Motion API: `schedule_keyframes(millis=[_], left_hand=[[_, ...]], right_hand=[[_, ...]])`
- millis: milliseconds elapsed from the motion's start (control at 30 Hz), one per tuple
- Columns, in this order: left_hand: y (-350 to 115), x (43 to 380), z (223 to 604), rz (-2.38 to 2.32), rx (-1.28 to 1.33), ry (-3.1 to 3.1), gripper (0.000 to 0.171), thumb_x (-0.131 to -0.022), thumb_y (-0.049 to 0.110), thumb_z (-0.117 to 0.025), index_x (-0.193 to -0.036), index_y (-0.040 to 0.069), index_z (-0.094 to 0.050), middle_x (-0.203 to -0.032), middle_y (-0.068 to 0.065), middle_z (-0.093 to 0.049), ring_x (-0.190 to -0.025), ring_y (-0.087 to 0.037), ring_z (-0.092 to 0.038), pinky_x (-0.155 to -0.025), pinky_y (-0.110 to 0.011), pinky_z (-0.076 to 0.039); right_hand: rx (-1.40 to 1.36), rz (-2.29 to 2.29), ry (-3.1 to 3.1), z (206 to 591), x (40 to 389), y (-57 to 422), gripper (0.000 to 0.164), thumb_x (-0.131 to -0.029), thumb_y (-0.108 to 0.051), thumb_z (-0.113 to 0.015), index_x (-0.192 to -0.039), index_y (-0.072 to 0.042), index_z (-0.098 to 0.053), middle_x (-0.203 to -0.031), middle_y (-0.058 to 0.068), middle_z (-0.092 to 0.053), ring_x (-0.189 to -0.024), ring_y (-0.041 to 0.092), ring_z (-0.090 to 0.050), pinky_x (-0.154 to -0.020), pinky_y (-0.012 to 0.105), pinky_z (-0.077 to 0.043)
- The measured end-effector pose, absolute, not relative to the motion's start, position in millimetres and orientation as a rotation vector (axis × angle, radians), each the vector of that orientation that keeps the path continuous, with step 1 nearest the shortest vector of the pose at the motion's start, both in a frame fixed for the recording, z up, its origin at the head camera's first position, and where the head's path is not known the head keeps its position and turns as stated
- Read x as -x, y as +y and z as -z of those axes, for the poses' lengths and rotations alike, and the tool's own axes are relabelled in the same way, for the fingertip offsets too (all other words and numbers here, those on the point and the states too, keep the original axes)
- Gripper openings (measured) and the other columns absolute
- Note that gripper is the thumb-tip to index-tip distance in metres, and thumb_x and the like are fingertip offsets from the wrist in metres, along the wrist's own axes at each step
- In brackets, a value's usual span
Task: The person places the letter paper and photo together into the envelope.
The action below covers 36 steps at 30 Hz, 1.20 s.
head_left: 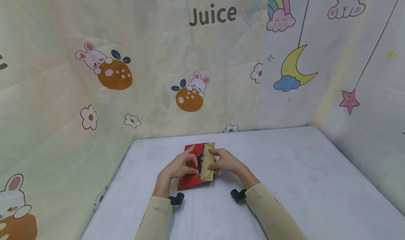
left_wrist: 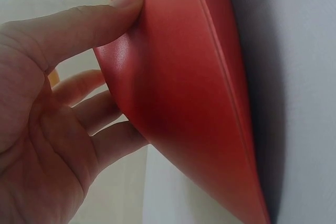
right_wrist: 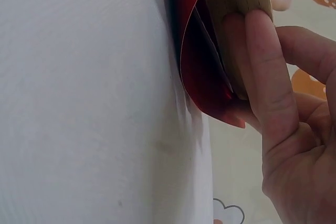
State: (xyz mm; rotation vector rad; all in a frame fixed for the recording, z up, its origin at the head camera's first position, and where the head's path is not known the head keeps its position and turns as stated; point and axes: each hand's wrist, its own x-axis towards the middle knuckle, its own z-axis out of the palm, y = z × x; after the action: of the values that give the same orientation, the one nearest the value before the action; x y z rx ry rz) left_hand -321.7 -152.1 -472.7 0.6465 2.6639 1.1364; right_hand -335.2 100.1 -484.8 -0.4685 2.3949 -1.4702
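Observation:
A red paper envelope (head_left: 190,179) is held up at a slant over the far half of the table, its mouth bulging apart in the right wrist view. My left hand (head_left: 180,166) pinches the envelope's edge, thumb on the smooth red face (left_wrist: 178,77) and fingers behind. With thumb and fingers, my right hand (head_left: 224,160) grips a tan card (head_left: 208,162) with ornate patterned ends. Its back (right_wrist: 231,3) shows dashed lines. A dark, multicoloured picture (head_left: 200,159) shows between the card and the red paper. Part of the card is hidden by the right fingers.
Under the hands lies a white-covered table (head_left: 278,183). Printed curtains (head_left: 152,74) with rabbits, flowers and a moon rise at its back and sides. A black wrist mount (head_left: 177,199) sits at the left sleeve, another black mount (head_left: 238,195) at the right.

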Motion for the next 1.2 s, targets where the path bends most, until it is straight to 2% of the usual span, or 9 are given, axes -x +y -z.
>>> schedule_keyframes(millis=[200, 267, 467, 633, 700, 800, 967, 1100, 1200], left_hand=[[-152, 322, 473, -1.129, -0.654, 2.670, 0.021, -0.085, 0.016, -0.087, -0.089, 0.025, -0.069, -0.175, -0.002, -0.022, -0.159, -0.037, -0.024, -0.119, -0.060, -0.039], [-152, 321, 473, -1.132, -0.654, 2.670, 0.021, -0.085, 0.015, -0.087, -0.088, 0.025, -0.069, -0.175, -0.002, -0.022, -0.159, -0.038, -0.024, -0.119, -0.060, -0.040], [-152, 321, 472, -1.148, -0.648, 2.663, 0.020, -0.084, 0.016, -0.087, -0.089, 0.023, -0.070, -0.175, -0.002, -0.022, -0.159, -0.040, -0.023, -0.120, -0.063, -0.036], [-153, 323, 474, -1.154, -0.663, 2.652, 0.018, -0.085, 0.016, -0.087, -0.091, 0.021, -0.071, -0.175, -0.003, -0.021, -0.160, -0.040, -0.021, -0.120, -0.065, -0.035], [-153, 323, 474, -1.150, -0.669, 2.653, 0.019, -0.084, 0.016, -0.088, -0.090, 0.022, -0.071, -0.175, -0.003, -0.021, -0.160, -0.039, -0.021, -0.120, -0.065, -0.034], [-154, 324, 474, -1.148, -0.682, 2.654, 0.020, -0.084, 0.016, -0.088, -0.089, 0.024, -0.070, -0.175, -0.005, -0.021, -0.159, -0.039, -0.022, -0.120, -0.065, -0.034], [-153, 325, 474, -1.144, -0.681, 2.656, 0.020, -0.084, 0.016, -0.087, -0.088, 0.024, -0.069, -0.174, -0.006, -0.022, -0.159, -0.039, -0.023, -0.120, -0.063, -0.035], [-153, 324, 474, -1.144, -0.679, 2.654, 0.021, -0.084, 0.015, -0.087, -0.088, 0.024, -0.069, -0.174, -0.006, -0.022, -0.159, -0.039, -0.023, -0.121, -0.063, -0.034], [-153, 324, 474, -1.142, -0.680, 2.655, 0.020, -0.085, 0.015, -0.087, -0.088, 0.024, -0.069, -0.174, -0.006, -0.022, -0.159, -0.039, -0.023, -0.121, -0.064, -0.034]], right_hand=[[0.469, 1.511, 2.321, 487, 335, 98, 0.087, -0.084, -0.013, -0.087, -0.159, -0.008, -0.042, -0.161, 0.021, -0.043, -0.088, 0.018, -0.072, -0.073, 0.035, -0.064], [0.491, 1.524, 2.277, 487, 334, 96, 0.087, -0.085, -0.010, -0.085, -0.159, -0.006, -0.040, -0.155, 0.023, -0.047, -0.082, 0.020, -0.074, -0.072, 0.037, -0.065], [0.554, 1.547, 2.210, 487, 332, 95, 0.082, -0.087, -0.006, -0.082, -0.157, 0.001, -0.041, -0.138, 0.023, -0.058, -0.080, 0.021, -0.075, -0.070, 0.037, -0.065], [0.546, 1.559, 2.174, 488, 332, 95, 0.081, -0.088, -0.006, -0.080, -0.159, -0.003, -0.040, -0.140, 0.022, -0.056, -0.078, 0.022, -0.075, -0.071, 0.037, -0.065], [0.551, 1.561, 2.169, 490, 332, 94, 0.086, -0.089, -0.006, -0.079, -0.162, -0.007, -0.034, -0.143, 0.023, -0.052, -0.080, 0.021, -0.075, -0.072, 0.037, -0.065], [0.567, 1.598, 2.167, 492, 333, 93, 0.100, -0.089, -0.003, -0.079, -0.167, -0.011, -0.017, -0.149, 0.024, -0.049, -0.083, 0.023, -0.074, -0.072, 0.039, -0.065], [0.539, 1.648, 2.198, 493, 332, 89, 0.119, -0.087, -0.002, -0.081, -0.167, -0.009, 0.007, -0.143, 0.019, -0.060, -0.082, 0.023, -0.074, -0.070, 0.038, -0.065], [0.506, 1.639, 2.229, 492, 331, 88, 0.122, -0.088, -0.004, -0.081, -0.165, -0.008, 0.013, -0.135, 0.013, -0.067, -0.080, 0.021, -0.075, -0.069, 0.037, -0.064], [0.525, 1.635, 2.223, 492, 331, 87, 0.118, -0.088, -0.003, -0.081, -0.167, -0.010, 0.006, -0.140, 0.013, -0.065, -0.082, 0.022, -0.074, -0.069, 0.038, -0.065]])
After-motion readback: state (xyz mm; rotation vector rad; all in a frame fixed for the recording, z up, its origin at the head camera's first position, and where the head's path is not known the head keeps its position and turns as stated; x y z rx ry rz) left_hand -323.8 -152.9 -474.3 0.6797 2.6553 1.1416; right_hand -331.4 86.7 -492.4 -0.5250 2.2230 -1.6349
